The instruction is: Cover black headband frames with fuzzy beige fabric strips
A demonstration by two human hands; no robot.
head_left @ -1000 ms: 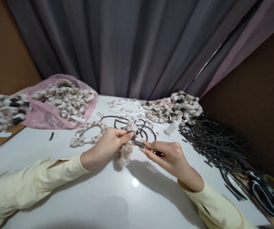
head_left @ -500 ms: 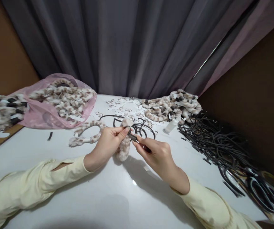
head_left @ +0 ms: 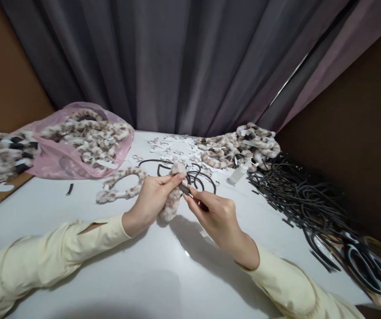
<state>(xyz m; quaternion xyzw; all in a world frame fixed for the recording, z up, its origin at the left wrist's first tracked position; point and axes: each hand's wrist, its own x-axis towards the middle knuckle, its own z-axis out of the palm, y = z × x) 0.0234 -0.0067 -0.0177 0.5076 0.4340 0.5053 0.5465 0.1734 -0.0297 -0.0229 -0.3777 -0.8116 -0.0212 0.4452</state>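
Between thumb and fingers, my left hand [head_left: 152, 197] pinches a furry brown-and-white piece [head_left: 170, 206], whose fluffy end pokes up above the thumb. My right hand [head_left: 215, 212] is closed on a dark tool or strip [head_left: 184, 189]; its far end meets the fur by my left fingertips. Most of that dark thing is hidden in my palm, so its exact kind does not show. Behind the hands lie loops of black tubing [head_left: 197, 179]. A furry ring [head_left: 124, 184] of the same pattern rests on the table left of my left hand.
A pink plastic bag [head_left: 74, 161] of furry loops stands at back left. At back right are a furry pile [head_left: 243, 146] and a small clear bottle [head_left: 239, 173]. Black tubes [head_left: 297, 195] heap along the right. Small metal rings [head_left: 173, 155] lie scattered on the white table [head_left: 137, 274].
Both hands with the furry piece shifted slightly left and up in the view. My right hand's dark thing moved in closer to my left fingertips. Over the last half second, little moved.
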